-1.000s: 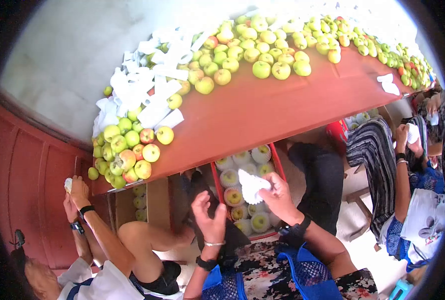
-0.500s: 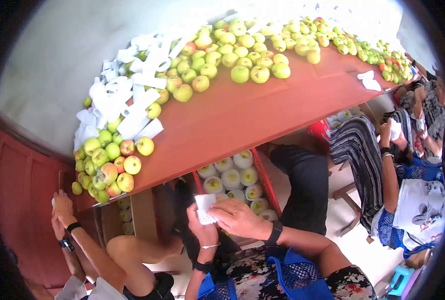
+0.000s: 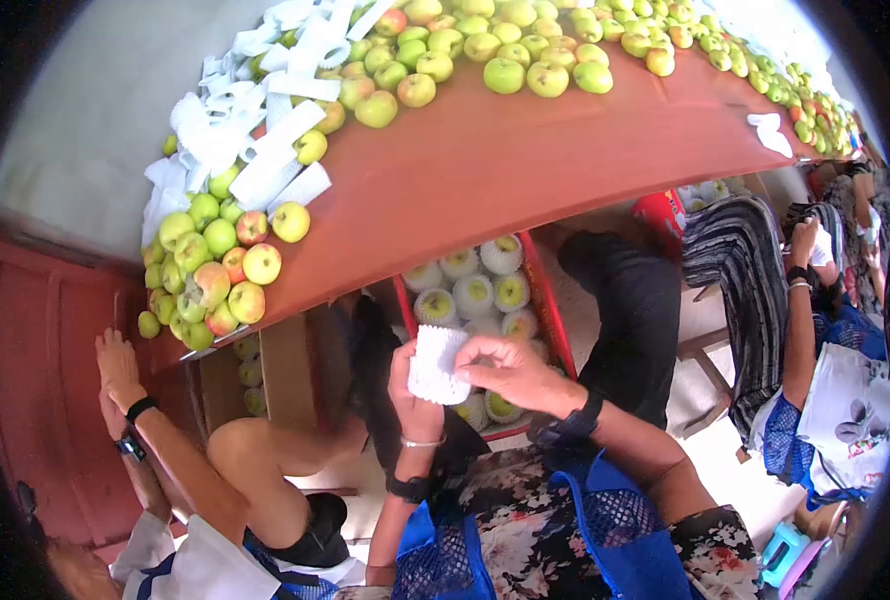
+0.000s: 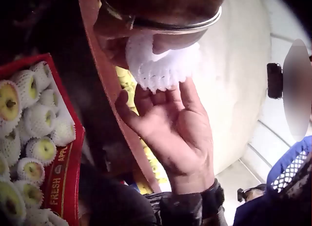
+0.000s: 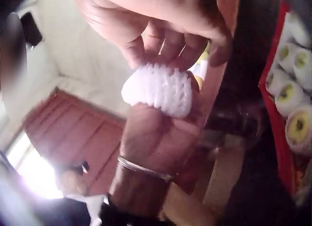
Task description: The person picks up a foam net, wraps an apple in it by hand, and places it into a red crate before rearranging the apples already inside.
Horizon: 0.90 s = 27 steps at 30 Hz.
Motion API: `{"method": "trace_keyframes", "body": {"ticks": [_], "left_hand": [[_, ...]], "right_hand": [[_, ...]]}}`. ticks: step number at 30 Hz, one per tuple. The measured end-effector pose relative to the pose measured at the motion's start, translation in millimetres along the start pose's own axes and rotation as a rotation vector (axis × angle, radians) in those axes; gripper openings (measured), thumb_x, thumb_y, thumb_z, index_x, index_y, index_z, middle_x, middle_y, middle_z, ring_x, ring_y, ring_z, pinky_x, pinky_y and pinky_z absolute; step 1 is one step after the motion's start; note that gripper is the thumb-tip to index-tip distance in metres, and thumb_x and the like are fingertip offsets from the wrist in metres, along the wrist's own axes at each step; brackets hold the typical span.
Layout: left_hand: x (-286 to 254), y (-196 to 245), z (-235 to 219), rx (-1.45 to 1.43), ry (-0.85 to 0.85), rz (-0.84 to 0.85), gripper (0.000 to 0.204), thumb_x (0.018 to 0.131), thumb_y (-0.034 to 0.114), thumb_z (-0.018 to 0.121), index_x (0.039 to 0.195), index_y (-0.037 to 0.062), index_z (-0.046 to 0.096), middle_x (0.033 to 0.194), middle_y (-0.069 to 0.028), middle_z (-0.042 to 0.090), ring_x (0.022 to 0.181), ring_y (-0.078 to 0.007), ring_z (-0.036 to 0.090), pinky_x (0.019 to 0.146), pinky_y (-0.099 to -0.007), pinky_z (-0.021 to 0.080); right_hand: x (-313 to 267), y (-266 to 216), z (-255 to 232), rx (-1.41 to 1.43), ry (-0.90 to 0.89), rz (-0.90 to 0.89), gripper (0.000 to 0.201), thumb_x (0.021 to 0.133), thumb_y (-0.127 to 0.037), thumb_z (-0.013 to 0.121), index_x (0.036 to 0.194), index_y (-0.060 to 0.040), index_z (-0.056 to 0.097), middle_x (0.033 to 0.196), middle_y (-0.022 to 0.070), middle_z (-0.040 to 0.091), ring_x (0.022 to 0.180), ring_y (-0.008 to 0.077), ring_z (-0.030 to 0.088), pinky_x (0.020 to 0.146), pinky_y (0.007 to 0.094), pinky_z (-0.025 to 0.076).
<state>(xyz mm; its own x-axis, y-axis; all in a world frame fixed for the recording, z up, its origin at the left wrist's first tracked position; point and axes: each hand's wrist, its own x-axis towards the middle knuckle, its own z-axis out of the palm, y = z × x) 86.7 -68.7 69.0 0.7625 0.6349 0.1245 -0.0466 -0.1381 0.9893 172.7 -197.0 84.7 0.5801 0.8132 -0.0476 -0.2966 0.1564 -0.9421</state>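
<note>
A white foam net sleeve (image 3: 438, 365) is between my hands, over the apple box; in the right wrist view the ribbed sleeve (image 5: 158, 89) looks spread wide. My left hand (image 3: 413, 402), with a thin bangle at its wrist, grips the sleeve from the left. From the other side my right hand (image 3: 520, 374) pinches its edge with thumb and fingers. In the left wrist view the right hand (image 4: 178, 131) turns its palm to the camera, fingertips at the sleeve's rim. I cannot tell whether an apple is inside.
Below my hands a red box (image 3: 555, 310) holds apples in foam nets. Loose apples (image 3: 205, 260) and a heap of white sleeves (image 3: 265, 130) lie on the red-brown table (image 3: 465, 180). People sit on both sides, with a cardboard box (image 3: 290, 375) at left.
The right hand brought the sleeve across to the left hand, which was empty and spread. Both hands now hold it, and it looks wider. The head view has shifted.
</note>
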Motion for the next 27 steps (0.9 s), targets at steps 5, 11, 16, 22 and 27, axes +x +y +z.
{"method": "trace_keyframes", "body": {"ticks": [5,11,16,22,27], "left_hand": [[-1,-13,-5,0.100,0.129,-0.045,0.023,0.080,0.004,0.054,0.103,0.0025,0.051,0.094,-0.0025,0.056,0.089,-0.0122,0.053,0.079,-0.0261,0.044],[12,-46,-60,0.026,0.161,-0.092,0.038,0.073,-0.008,0.049,0.108,0.0028,0.055,0.097,-0.0046,0.057,0.086,-0.0158,0.056,0.078,-0.0286,0.047],[25,-97,-125,0.328,0.156,0.055,0.052,0.058,-0.010,0.032,0.101,0.0017,0.059,0.115,-0.0154,0.053,0.106,-0.0259,0.052,0.091,-0.0373,0.041],[15,-96,-122,0.143,0.247,-0.355,0.034,0.056,-0.005,0.039,0.084,0.0003,0.059,0.124,-0.0203,0.048,0.115,-0.0329,0.045,0.098,-0.0383,0.034],[18,-83,-109,-0.024,0.200,-0.409,0.056,0.063,-0.005,0.035,0.116,-0.0045,0.051,0.112,-0.0113,0.054,0.100,-0.0190,0.053,0.091,-0.0300,0.040]], "right_hand": [[-1,-8,9,-0.199,0.202,-0.152,0.015,0.086,-0.013,0.058,0.093,-0.0005,0.054,0.081,0.0042,0.060,0.082,0.0089,0.053,0.076,0.0264,0.044],[38,-37,-26,-0.352,0.196,-0.244,0.027,0.082,-0.012,0.061,0.107,-0.0035,0.053,0.103,0.0065,0.059,0.090,0.0148,0.057,0.075,0.0305,0.048],[153,-106,-74,-0.837,0.292,-0.320,0.051,0.075,-0.015,0.064,0.121,-0.0053,0.043,0.116,0.0163,0.050,0.099,0.0276,0.054,0.086,0.0357,0.044],[306,-93,-134,-1.363,0.440,-0.348,0.061,0.073,-0.016,0.062,0.128,-0.0060,0.036,0.131,0.0223,0.034,0.108,0.0406,0.047,0.091,0.0444,0.041],[354,-80,-152,-1.540,0.208,-0.432,0.035,0.074,-0.021,0.060,0.105,-0.0111,0.045,0.100,0.0232,0.053,0.097,0.0416,0.052,0.079,0.0479,0.046]]}}
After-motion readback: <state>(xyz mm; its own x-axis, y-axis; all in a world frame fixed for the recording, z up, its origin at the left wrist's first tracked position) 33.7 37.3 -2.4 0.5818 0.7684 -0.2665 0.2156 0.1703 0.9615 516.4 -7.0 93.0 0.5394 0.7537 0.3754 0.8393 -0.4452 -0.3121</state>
